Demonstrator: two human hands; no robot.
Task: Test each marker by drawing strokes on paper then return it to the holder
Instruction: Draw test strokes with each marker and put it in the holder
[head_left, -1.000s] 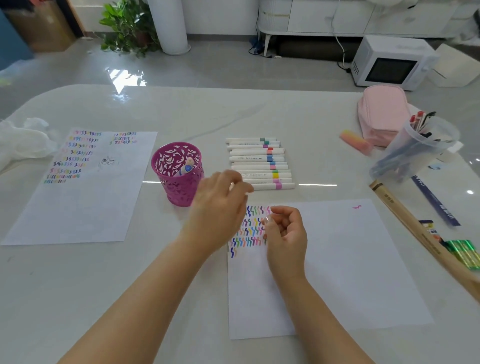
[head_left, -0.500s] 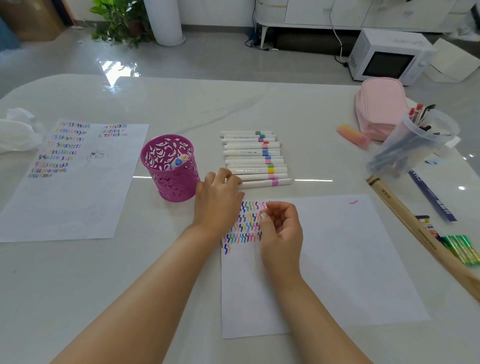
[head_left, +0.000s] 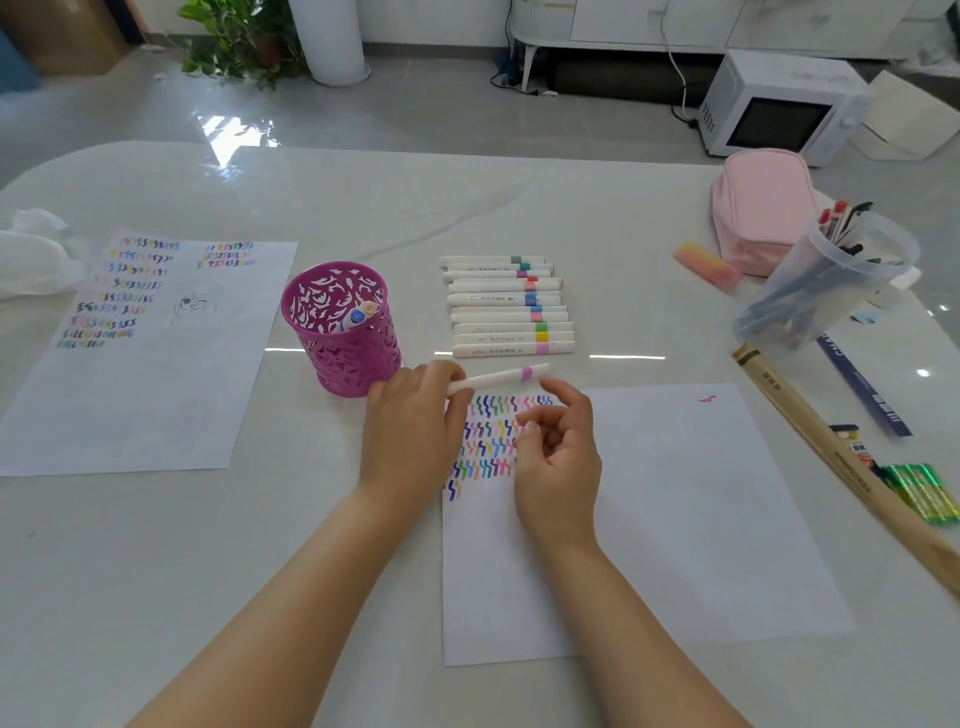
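My left hand (head_left: 413, 423) grips a white marker with a pink band (head_left: 498, 378), held level just above the top edge of the paper (head_left: 675, 509). Rows of coloured strokes (head_left: 491, 436) fill the paper's top left corner. My right hand (head_left: 558, 457) hovers over those strokes with its fingers curled and apart, close to the marker's capped end but not touching it. A row of several white markers (head_left: 509, 306) lies on the table behind. The magenta cut-out holder (head_left: 343, 327) stands to the left with two markers inside.
A second sheet with strokes (head_left: 140, 353) lies at the left. At the right are a pink pouch (head_left: 761, 208), a clear cup of pens (head_left: 831, 275), a pink eraser (head_left: 706, 262), a wooden stick (head_left: 831, 457), a blue ruler (head_left: 862, 389) and green items (head_left: 922, 491).
My left hand has taken the nearest pink-banded marker from the row and lifted it toward the paper. The right hand opened slightly beside it.
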